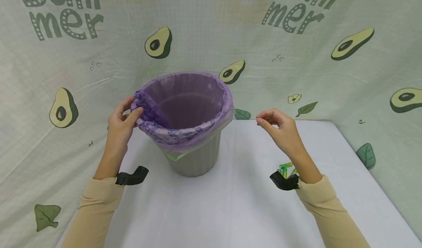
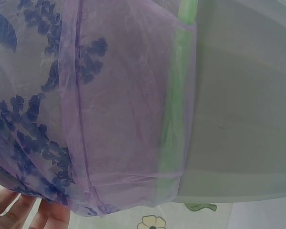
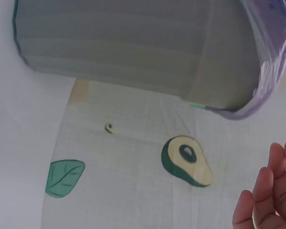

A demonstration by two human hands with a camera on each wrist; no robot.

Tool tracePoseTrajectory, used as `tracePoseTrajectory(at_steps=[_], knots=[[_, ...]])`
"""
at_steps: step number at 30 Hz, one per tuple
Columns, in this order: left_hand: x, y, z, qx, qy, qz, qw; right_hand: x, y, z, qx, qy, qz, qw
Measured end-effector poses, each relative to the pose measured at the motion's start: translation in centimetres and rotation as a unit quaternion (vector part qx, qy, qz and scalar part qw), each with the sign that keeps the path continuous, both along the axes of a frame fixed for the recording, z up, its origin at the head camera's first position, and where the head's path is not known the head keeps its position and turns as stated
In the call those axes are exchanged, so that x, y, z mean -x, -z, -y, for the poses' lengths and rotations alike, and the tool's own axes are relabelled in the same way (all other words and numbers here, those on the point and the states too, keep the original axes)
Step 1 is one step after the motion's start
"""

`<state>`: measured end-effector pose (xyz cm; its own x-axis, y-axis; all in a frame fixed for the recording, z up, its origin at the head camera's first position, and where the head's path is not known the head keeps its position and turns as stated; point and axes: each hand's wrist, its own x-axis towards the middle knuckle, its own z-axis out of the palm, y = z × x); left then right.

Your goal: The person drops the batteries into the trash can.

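A grey trash bin (image 1: 194, 163) stands on the table, lined with a purple trash bag (image 1: 189, 132) that has a blue floral print. The bag is folded outward over the rim, and its edge hangs down outside. My left hand (image 1: 121, 121) pinches the lined rim at the left, thumb over the top and fingers outside. In the left wrist view a green strip (image 2: 174, 119) runs along the bag's edge, and fingertips (image 2: 52, 214) touch the bag. To the right of the bin, my right hand (image 1: 278, 129) hovers with loosely bent fingers, apart from the bin and holding nothing.
Several small green batteries (image 1: 285, 171) lie on the white table (image 1: 211, 215), partly behind the right wrist. A pale cloth (image 1: 197, 28) printed with avocados and lettering hangs behind and along the sides. Each wrist wears a black strap (image 1: 132, 176).
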<state>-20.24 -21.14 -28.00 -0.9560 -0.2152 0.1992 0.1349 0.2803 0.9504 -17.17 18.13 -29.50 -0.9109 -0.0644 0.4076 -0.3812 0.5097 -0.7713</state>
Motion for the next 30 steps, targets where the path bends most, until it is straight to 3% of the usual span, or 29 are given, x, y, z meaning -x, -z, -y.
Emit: tracePoseTrajectory(at_steps=[20,30], knots=[[0.0,0.0,0.0,0.0,-0.005,0.008,1.0,-1.8,5.9,-6.2,-0.065,0.063,0.031,0.995],[0.1,0.0,0.0,0.003,-0.006,0.01,0.9999,-2.8,8.3,-8.1,-0.083,0.08,0.087,0.99]])
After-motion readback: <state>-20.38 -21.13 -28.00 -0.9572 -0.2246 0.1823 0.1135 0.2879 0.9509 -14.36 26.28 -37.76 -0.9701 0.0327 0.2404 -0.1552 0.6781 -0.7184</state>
